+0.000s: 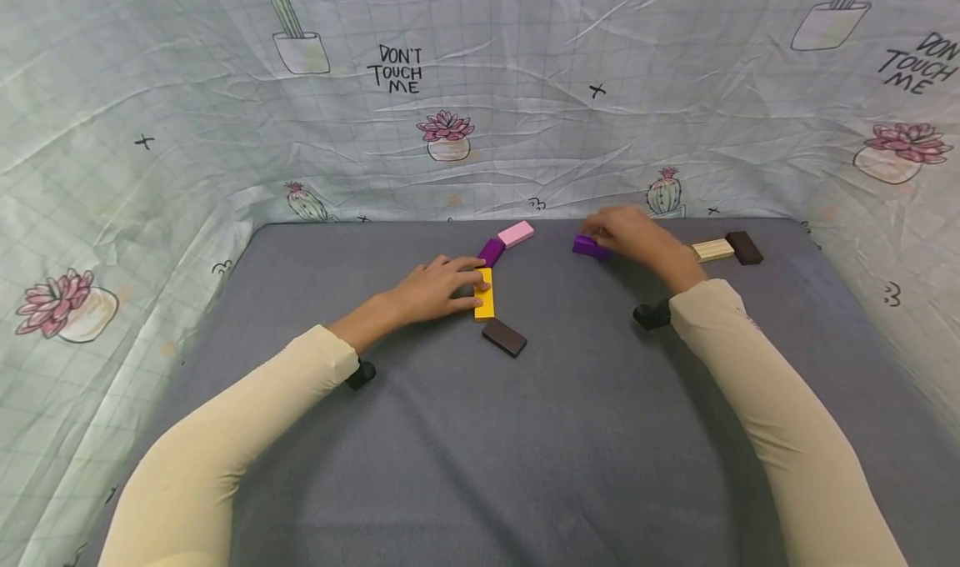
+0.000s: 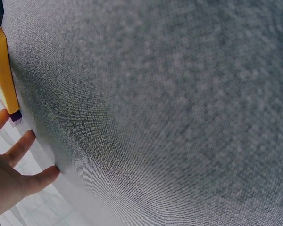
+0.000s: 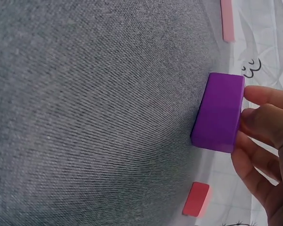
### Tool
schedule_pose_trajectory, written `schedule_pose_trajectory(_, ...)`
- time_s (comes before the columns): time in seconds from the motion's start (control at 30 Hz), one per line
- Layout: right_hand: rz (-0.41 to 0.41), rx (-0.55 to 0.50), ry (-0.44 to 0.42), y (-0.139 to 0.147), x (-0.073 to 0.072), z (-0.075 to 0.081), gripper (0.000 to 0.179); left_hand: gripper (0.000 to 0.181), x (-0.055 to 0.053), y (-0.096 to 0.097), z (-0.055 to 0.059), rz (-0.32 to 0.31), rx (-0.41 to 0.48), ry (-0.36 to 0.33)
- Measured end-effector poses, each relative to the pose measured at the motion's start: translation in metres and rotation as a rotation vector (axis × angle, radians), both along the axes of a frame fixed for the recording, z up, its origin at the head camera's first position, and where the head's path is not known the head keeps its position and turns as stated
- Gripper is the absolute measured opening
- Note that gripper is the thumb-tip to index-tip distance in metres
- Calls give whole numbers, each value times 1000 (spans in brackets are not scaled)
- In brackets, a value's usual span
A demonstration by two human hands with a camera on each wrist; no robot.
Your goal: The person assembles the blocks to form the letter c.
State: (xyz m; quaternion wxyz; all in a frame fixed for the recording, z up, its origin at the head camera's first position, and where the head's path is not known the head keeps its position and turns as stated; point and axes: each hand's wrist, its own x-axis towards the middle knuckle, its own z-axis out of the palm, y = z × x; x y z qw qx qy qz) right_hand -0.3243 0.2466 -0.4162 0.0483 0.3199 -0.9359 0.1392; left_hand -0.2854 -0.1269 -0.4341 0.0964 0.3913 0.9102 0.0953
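My left hand (image 1: 438, 290) reaches over the yellow block (image 1: 486, 296), its fingers spread and fairly straight, with fingertips on the block's left side and top. In the left wrist view the yellow block (image 2: 5, 70) runs along the left edge beside the fingers. My right hand (image 1: 626, 232) pinches a purple block (image 1: 591, 248) at its far side. The right wrist view shows thumb and fingers at one edge of this purple block (image 3: 219, 112). A second purple block (image 1: 491, 253) and a pink block (image 1: 516, 234) extend behind the yellow one, and a dark brown block (image 1: 504, 338) lies in front.
Right of my right hand, a pale wood-coloured block (image 1: 712, 250) and a dark brown block (image 1: 744, 248) lie together. A red block (image 3: 196, 199) shows in the right wrist view. Patterned cloth (image 1: 525, 133) hangs behind the grey table (image 1: 450, 467) and along its sides.
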Motion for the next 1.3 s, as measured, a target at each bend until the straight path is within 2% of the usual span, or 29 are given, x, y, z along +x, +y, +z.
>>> schedule_pose_trajectory(0.17, -5, 59, -17, 1, -3, 0, 19, 32, 0, 0, 0, 5, -8, 5)
schedule_pose_trajectory(0.27, 21, 97, -42, 3, -5, -4, 23, 32, 1, 1, 0, 4, -17, 1)
schedule_pose_trajectory(0.4, 54, 77, -111, 7, -3, -7, 34, 33, 1, 2, 1, 2, -19, -12)
schedule_pose_trajectory(0.5, 85, 59, -129, 11, -3, -6, 36, 33, 1, 3, 2, 8, -15, -20)
schedule_pose_trajectory(0.63, 146, 82, -119, 14, -4, -5, 35, 32, 0, 2, 3, 9, -14, -21)
schedule_pose_trajectory(0.73, 162, 93, -101, 14, -6, -4, 36, 33, -1, 1, 3, 6, -13, -23)
schedule_pose_trajectory(0.97, 123, 56, -45, 3, -11, 1, 38, 33, -1, 0, 2, 5, -13, -24)
schedule_pose_trajectory(1.3, 132, 34, -25, -15, -23, 7, 36, 34, 0, 0, 1, 7, -15, -23)
